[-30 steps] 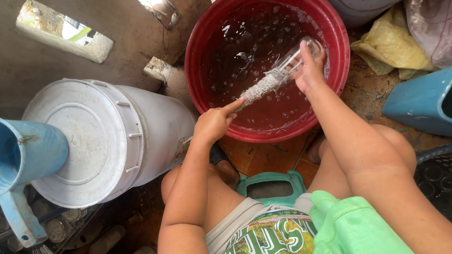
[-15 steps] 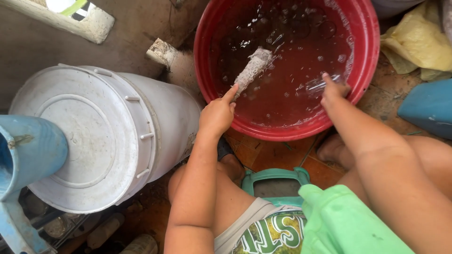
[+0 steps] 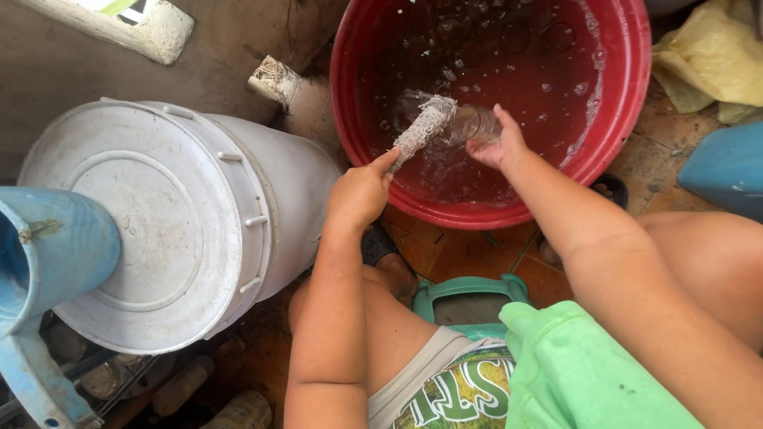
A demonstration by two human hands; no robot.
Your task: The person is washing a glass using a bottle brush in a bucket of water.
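Observation:
My left hand [image 3: 362,191] grips the handle of a white bristle bottle brush [image 3: 424,127], whose head points up and right over the red basin [image 3: 628,103]. My right hand [image 3: 497,147] holds a clear glass bottle [image 3: 473,123] on its side in the water, its mouth facing the brush tip. The brush tip sits at the bottle's opening; whether it is inside I cannot tell. Soapy bubbles float on the water in the basin.
A large white lidded bucket [image 3: 151,222] stands at the left, with a blue plastic pitcher [image 3: 44,262] in front of it. A green stool [image 3: 469,294] is beneath me. Yellow cloth [image 3: 711,67] and a blue container [image 3: 727,171] lie at the right.
The brush came out of the bottle half a second ago and now points back at its mouth. My right hand moved left with the bottle toward the brush.

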